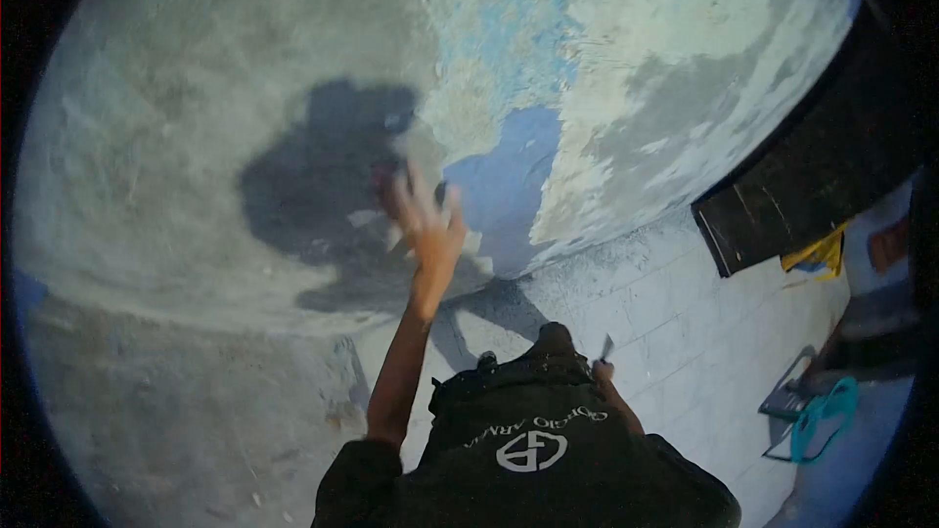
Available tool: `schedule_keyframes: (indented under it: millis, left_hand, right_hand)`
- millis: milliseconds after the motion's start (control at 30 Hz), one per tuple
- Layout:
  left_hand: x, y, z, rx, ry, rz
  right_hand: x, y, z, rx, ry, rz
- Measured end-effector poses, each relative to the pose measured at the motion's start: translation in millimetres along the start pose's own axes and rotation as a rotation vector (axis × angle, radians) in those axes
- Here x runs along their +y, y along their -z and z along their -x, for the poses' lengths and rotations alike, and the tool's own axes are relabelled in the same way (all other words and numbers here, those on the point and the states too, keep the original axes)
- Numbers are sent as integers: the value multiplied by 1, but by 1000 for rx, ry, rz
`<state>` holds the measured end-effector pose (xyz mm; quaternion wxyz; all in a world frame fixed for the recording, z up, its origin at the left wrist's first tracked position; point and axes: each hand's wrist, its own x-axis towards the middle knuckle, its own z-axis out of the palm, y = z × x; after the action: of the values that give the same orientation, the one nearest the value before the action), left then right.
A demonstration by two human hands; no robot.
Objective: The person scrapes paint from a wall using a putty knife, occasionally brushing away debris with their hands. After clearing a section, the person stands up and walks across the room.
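Observation:
My left hand (pixel 430 227) is raised to the rough plastered wall (pixel 196 127), its fingers spread and smeared by motion. Part of it falls in the dark shadow cast on the wall, so I cannot make out whether anything lies under the fingertips. Beside the hand, a smooth blue-violet patch (pixel 504 176) borders flaking pale paint. Low by my right side, my right hand (pixel 604 370) is closed around a small tool with a narrow pale blade, which looks like a scraper (pixel 607 344). Its handle is mostly hidden.
Pale tiles cover the floor (pixel 675 303) behind me and to the right. A dark panel-like piece (pixel 773 220) stands against the wall at right, with a yellow item (pixel 827 254) beside it. A turquoise object (pixel 825 420) lies at lower right. Rough grey floor (pixel 196 411) extends at left.

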<state>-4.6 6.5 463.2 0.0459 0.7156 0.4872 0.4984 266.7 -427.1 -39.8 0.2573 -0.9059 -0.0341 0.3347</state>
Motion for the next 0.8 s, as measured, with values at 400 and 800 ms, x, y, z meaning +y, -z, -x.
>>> schedule_keyframes:
  millis: [400, 800]
  left_hand:
    - [-11, -63, 182, -617, 290, 179]
    - [85, -44, 132, -736, 203, 264]
  right_hand:
    - [-210, 97, -45, -500, 505, -99]
    - [-54, 120, -195, -620, 655, 840]
